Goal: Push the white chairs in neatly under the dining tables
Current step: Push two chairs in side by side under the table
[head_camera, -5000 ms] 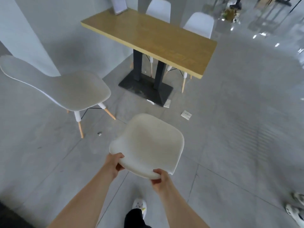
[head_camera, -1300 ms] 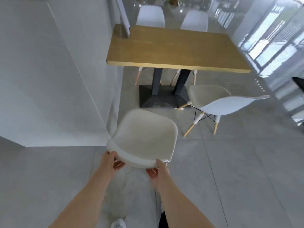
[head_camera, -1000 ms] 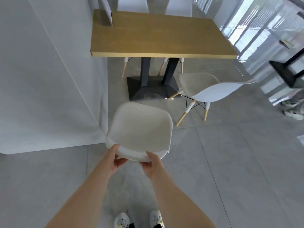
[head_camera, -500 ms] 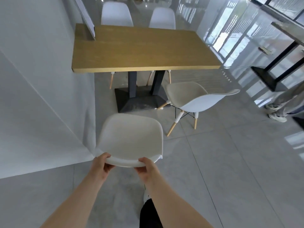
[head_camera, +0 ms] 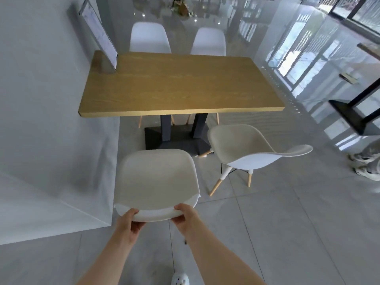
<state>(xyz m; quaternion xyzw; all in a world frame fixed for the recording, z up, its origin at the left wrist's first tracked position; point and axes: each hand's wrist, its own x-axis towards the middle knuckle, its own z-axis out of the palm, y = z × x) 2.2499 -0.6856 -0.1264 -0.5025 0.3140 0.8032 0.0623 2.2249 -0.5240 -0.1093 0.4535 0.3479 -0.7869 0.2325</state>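
Note:
A white chair (head_camera: 157, 179) stands in front of me, its seat facing the wooden dining table (head_camera: 181, 87). My left hand (head_camera: 128, 224) and my right hand (head_camera: 186, 215) both grip the top edge of its backrest. The chair's front edge lies just short of the table's black base (head_camera: 176, 137). A second white chair (head_camera: 246, 149) stands to the right, turned sideways, its seat partly under the table's near right corner. Two more white chairs (head_camera: 149, 38) (head_camera: 208, 42) sit tucked in at the table's far side.
A white wall (head_camera: 47, 140) runs close along the left of the chair and table. A menu stand (head_camera: 96, 38) stands on the table's far left corner. Another person's shoes (head_camera: 367, 163) and a second table's black base (head_camera: 353, 114) are at the right.
Over the last second the held chair has come closer to the table, squared up to its near left side. Both hands have kept their grip on the backrest.

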